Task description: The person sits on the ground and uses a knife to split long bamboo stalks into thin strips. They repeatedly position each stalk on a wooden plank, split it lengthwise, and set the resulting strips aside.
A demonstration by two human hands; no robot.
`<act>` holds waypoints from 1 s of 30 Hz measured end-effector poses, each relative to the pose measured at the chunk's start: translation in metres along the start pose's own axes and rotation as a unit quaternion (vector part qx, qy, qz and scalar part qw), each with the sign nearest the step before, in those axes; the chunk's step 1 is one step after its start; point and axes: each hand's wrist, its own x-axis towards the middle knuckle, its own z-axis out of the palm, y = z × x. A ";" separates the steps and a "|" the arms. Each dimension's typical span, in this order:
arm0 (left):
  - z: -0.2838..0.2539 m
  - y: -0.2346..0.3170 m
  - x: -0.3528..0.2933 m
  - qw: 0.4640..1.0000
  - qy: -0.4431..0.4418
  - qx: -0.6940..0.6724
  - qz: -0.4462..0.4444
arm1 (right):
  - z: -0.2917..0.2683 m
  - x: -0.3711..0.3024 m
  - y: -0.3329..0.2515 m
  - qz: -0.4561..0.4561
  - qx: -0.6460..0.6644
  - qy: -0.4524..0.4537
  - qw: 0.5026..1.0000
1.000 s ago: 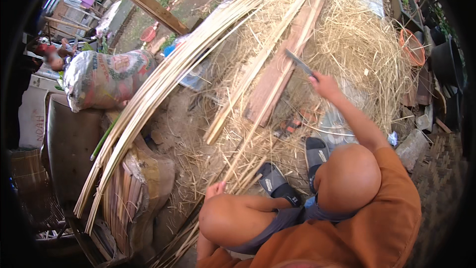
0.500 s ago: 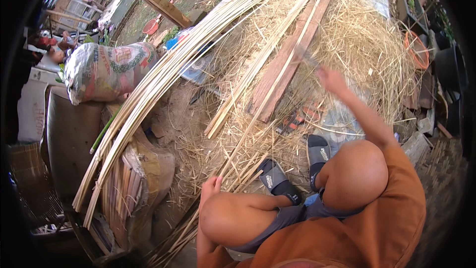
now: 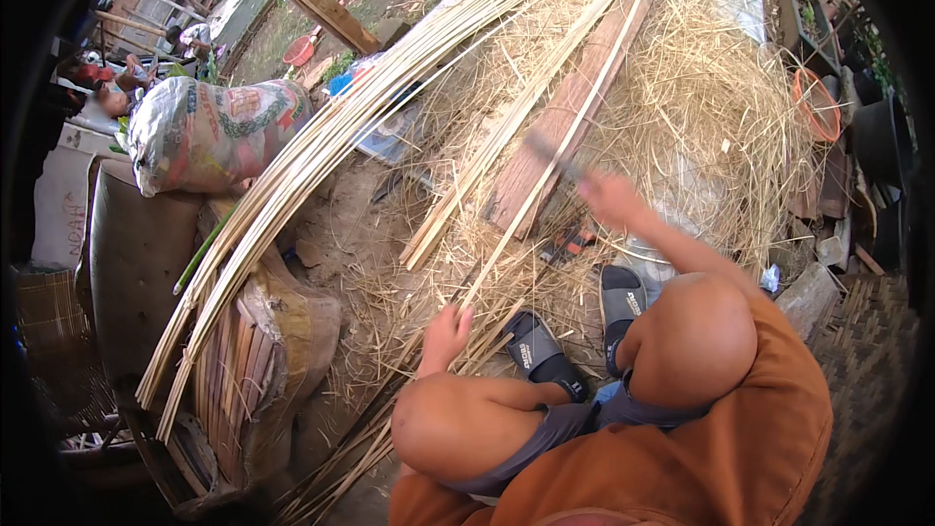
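My left hand (image 3: 447, 333) is closed round the near end of a thin, pale bamboo strip (image 3: 611, 51), just beyond my left knee. The strip runs away from me along a reddish-brown wooden plank (image 3: 514, 190). In my right hand (image 3: 611, 200) is a knife (image 3: 555, 153); its grey blade is smeared by motion and lies across the strip over the plank. Whether the edge is cutting in cannot be made out. Left of the plank rests a small bundle of pale strips (image 3: 458, 197). Curly shavings (image 3: 721, 107) cover the ground around.
A long bundle of bamboo strips (image 3: 321, 151) slants across the left side, beside a stuffed sack (image 3: 219, 131). An orange-and-black tool (image 3: 568, 245) lies near my sandals (image 3: 534, 339). An orange basket (image 3: 816, 105) stands at the right. Another person (image 3: 112, 97) is at the far left.
My right hand has come nearer and to the left with the knife, along the strip. My left hand has shifted slightly forward and right, still gripping the strip.
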 end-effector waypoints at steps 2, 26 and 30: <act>0.009 0.028 0.036 1.000 -0.025 0.012 -0.002 | 0.045 -0.029 -0.016 -0.074 -0.034 -0.110 0.991; -0.009 0.026 0.014 0.992 -0.091 -0.049 -0.077 | 0.005 -0.009 0.019 -0.068 -0.089 -0.065 0.992; -0.013 -0.047 -0.043 0.972 -0.154 -0.053 -0.168 | -0.087 0.048 0.110 0.225 -0.120 0.156 0.954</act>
